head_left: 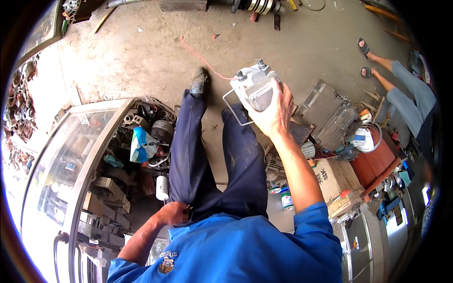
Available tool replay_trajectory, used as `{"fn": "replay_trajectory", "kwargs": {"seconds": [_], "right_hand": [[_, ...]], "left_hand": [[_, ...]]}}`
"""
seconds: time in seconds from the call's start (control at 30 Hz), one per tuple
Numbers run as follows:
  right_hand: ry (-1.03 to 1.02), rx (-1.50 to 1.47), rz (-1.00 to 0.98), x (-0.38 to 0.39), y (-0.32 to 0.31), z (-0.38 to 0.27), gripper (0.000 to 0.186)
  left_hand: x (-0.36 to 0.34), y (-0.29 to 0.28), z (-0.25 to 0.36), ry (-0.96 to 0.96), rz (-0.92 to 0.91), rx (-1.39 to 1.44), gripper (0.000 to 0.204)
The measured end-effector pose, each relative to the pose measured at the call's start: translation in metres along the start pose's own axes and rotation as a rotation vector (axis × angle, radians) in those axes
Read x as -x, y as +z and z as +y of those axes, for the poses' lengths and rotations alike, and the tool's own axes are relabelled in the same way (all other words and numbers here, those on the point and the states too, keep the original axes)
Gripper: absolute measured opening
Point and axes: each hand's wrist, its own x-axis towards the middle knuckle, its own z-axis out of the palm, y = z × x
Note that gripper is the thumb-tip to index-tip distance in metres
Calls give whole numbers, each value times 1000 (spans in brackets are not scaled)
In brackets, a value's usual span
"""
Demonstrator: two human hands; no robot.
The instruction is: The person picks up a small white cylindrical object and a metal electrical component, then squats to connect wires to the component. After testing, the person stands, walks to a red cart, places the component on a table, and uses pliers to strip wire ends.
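In my right hand point(278, 113) is a grey, block-shaped metal unit point(253, 86) with two dark posts on top and a thin wire handle at its side, held out over my dark trousers; my fingers grip its right side. A thin red wire point(203, 59) runs across the floor up to behind it. My left hand point(175, 212) is down at my left hip, fingers curled against the trousers; what they hold, if anything, is hidden. A white cylinder point(161, 187) stands just left of it.
A glass-doored cabinet point(71, 146) and piled metal parts point(113, 191) are on my left. A finned metal casing point(325, 115), cardboard boxes point(332, 181) and a red-brown bench point(373, 160) are on my right. Another person's legs point(406, 99) are at the right edge. Machinery point(255, 7) lies ahead.
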Motion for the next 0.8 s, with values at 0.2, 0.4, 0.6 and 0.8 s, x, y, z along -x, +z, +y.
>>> {"fn": "replay_trajectory", "kwargs": {"seconds": [0.2,0.4,0.6,0.8], "right_hand": [[82,59,-89,-16,108,81,89],[194,125,-79,-25,184,153,86],[372,231,-78,-33,222,207,87],[422,289,-6,-23,256,251,91]], "left_hand": [[-26,-14,21,-174,380,244,23],[-62,-93,56,-126,803,530,21],[-125,-171,67,64,1012,251,19],[-203,-234,57,200,1219,282,23]]}}
